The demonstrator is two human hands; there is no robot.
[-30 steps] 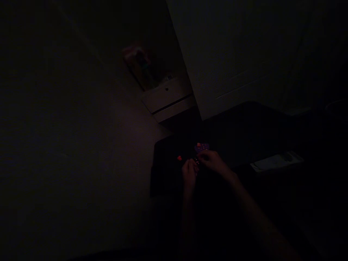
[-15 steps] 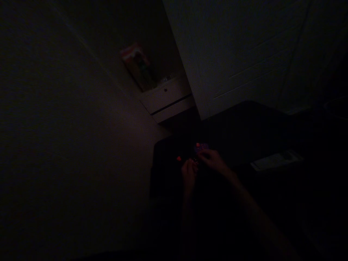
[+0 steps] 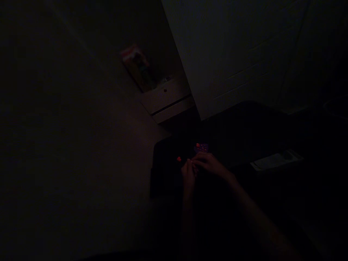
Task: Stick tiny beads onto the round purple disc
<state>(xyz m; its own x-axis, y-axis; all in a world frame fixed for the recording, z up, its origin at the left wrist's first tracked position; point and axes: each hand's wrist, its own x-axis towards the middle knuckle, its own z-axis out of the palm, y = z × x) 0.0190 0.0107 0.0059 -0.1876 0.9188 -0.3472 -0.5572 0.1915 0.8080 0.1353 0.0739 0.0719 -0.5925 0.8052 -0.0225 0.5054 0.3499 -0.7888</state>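
The scene is very dark. My left hand (image 3: 188,171) is closed, its fingers pinched round something small that I cannot make out. Fingers drawn together, my right hand (image 3: 208,162) meets the left fingertips from the right; what it pinches, if anything, is hidden. Just beyond it lies a small purple piece with light marks (image 3: 202,148), partly covered by that hand. A glowing red-orange bit (image 3: 197,145) sits at the purple piece's left end. Another small red-orange bit (image 3: 178,158) rests on the dark table (image 3: 165,152), left of my hands.
A pale, flat box-like thing (image 3: 276,161) lies at the right. Behind the table stand a white panel (image 3: 233,54) and a light drawer unit (image 3: 168,96), with a colourful picture or package (image 3: 138,69) above it. A wall (image 3: 81,127) runs along the left.
My right hand has moved left, from beside the purple piece to the left hand's fingertips. The left hand has stayed about where it was. The view is slightly darker.
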